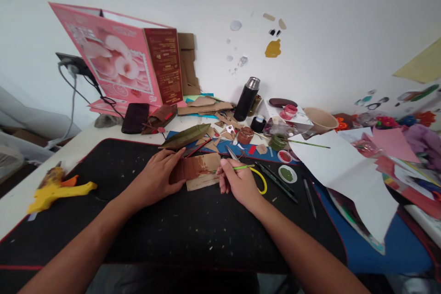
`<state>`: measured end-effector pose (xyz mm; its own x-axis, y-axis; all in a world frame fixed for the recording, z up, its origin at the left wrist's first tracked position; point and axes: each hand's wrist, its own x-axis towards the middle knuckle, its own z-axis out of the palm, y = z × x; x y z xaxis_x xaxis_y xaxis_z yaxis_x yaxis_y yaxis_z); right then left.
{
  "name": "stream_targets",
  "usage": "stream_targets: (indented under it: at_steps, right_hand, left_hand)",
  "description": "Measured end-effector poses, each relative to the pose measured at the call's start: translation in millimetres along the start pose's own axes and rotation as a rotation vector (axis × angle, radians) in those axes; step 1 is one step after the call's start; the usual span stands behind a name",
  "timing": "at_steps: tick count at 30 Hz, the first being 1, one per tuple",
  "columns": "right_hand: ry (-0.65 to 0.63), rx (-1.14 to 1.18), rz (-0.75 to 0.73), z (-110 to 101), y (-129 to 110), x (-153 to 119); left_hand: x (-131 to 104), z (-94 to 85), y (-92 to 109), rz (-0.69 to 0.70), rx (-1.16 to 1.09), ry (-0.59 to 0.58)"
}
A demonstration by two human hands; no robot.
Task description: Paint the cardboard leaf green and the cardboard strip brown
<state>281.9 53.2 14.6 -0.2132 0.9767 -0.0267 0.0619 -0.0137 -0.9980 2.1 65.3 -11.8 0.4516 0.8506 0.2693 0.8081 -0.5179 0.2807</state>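
A flat cardboard piece (pixel 203 166) lies on the black mat (pixel 193 229), its left part covered in reddish-brown paint. My left hand (pixel 159 175) rests on the painted left end, fingers spread. My right hand (pixel 239 181) pinches a thin green paintbrush (pixel 245 166), whose tip points left over the cardboard. Just beyond my right hand are scissors with a yellow handle (pixel 261 179), partly hidden by it. A long green leaf (pixel 188 136) lies behind the cardboard. Further back stand an open brown paint jar (pixel 245 135) and a green one (pixel 278 141).
A yellow glue gun (pixel 57 189) lies at the left. Dark pens (pixel 277 181) and paint-filled lids (pixel 287 174) are right of my right hand. Behind are a phone (pixel 135 118), a black flask (pixel 246 99) and cardboard scraps; white paper (pixel 344 179) covers the right side.
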Motion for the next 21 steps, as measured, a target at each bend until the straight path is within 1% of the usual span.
stream_targets:
  at_steps: [3,7,9,14,17,21]
  right_hand:
    - [0.002,-0.013,-0.004,-6.0,1.2,-0.2]
    - [0.044,0.002,0.022,-15.3,3.8,-1.1]
    - [0.049,0.009,0.025,-12.6,4.0,-1.4]
    - [0.001,-0.004,-0.001,0.8,2.7,-1.8]
    - [0.001,-0.02,-0.008,-3.5,3.5,-2.3]
    - [0.043,-0.012,0.018,-13.7,5.1,-2.5]
  left_hand:
    - [-0.2,-0.3,0.1,0.005,0.018,-0.003]
    - [-0.3,0.3,0.2,0.01,0.022,-0.016]
    - [-0.3,1.1,0.1,0.009,0.011,-0.004]
    - [-0.5,2.1,-1.2,0.004,-0.005,0.012]
    - [-0.7,2.0,-2.1,0.009,0.0,0.0]
    - [-0.5,2.5,-2.3,0.011,0.016,-0.004]
